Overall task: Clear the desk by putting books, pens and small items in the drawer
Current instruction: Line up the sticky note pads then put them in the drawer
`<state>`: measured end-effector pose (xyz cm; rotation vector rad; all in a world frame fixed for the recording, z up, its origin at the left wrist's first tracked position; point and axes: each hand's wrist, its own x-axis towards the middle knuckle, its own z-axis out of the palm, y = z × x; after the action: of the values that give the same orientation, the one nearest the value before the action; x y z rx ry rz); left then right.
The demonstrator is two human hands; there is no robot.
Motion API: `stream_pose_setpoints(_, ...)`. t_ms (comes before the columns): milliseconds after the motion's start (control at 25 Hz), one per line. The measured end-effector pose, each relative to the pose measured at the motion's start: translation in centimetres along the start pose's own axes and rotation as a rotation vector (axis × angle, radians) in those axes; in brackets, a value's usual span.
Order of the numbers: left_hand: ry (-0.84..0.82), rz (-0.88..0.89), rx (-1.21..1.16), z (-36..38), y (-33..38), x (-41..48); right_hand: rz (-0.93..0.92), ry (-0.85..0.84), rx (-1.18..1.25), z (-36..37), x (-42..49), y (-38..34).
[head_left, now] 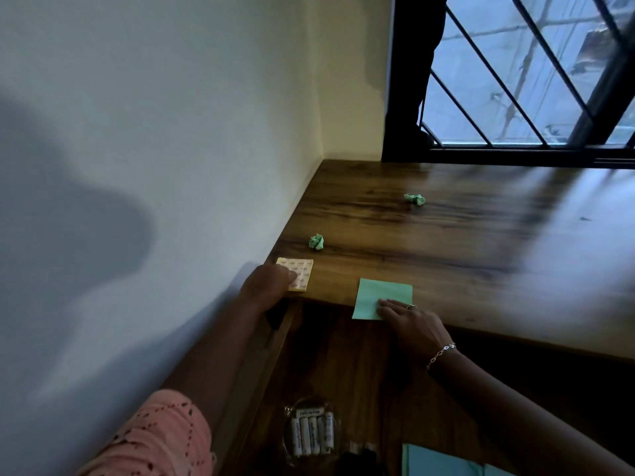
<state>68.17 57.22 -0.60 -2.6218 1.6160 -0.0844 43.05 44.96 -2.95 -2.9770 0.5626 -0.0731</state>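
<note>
teal book [443, 462]: cut by bottom edge | batteries [312, 435]: print unreadable

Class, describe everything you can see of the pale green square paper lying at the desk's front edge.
The pale green square paper is plain, smooth and unmarked, like a sticky note; its thickness cannot be told. It lies flat, slightly askew, on the dark wooden desk, its near left corner jutting past the front edge above the open wooden drawer. Straight fingers of the right hand rest on its near right part.
</note>
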Motion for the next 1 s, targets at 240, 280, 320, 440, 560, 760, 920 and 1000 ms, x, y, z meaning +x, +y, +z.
stream_pose_setpoints(240,-0.014,0.069,0.049,-0.2,0.5,0.0,0.052,-0.002,0.025,-1.2,-1.2,0.5)
stream_pose_setpoints(280,0.006,0.075,0.060,0.0,0.5,-0.1,0.055,0.004,0.027,-1.1,-1.3,0.5)
stream_pose_setpoints(320,0.026,0.077,0.081,0.3,0.5,-0.3,0.060,0.021,0.037,-1.0,-1.3,0.5)
stream_pose_setpoints(440,0.021,0.100,0.212,0.7,1.0,-0.7,0.076,0.049,0.067,-0.8,-1.3,0.5)
stream_pose_setpoints(560,0.005,0.148,0.297,0.7,1.2,-0.2,0.077,0.047,0.053,-0.9,-1.1,0.5)
stream_pose_setpoints(760,0.056,0.015,0.195,0.0,1.9,0.1,0.083,0.076,0.068,-0.7,-1.3,0.6)
stream_pose_setpoints(920,0.160,0.018,0.136,-0.7,4.6,-2.3,0.100,0.087,0.054,-0.4,-1.4,0.8)
stream_pose_setpoints(1000,0.234,0.085,0.172,-1.5,6.9,-4.1,0.095,0.143,0.099,-0.4,-2.3,1.2)
